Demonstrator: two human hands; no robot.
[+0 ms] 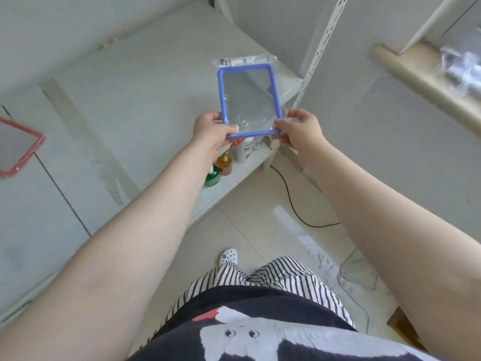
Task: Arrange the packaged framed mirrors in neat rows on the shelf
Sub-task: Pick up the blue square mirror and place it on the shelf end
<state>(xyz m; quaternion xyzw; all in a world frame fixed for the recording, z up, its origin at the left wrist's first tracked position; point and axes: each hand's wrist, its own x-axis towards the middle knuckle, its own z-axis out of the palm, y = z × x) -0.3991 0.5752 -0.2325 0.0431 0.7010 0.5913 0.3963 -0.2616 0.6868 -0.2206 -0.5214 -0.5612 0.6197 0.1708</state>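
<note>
Two hands: both grip one blue mirror point(250, 100), held in the air over the shelf point(145, 82)
Left hand point(212, 130): closed on the frame's lower left corner, thumb on the front, fingers behind
Right hand point(302, 128): closed on the lower right corner, thumb on the front, fingers hidden behind the bag
Blue mirror: upright, tilted slightly left, sealed in a clear bag
Label: white strip with a barcode at the bag's top; print too small to read
Bottles point(226, 162): on a lower shelf, partly hidden by the left hand and the mirror; writing on the white one blurred
Red mirror point(19, 147): lies flat on the shelf at far left, cut off by the picture's edge, well apart from the blue one
Far right: blurred clear plastic, hard to make out
</note>
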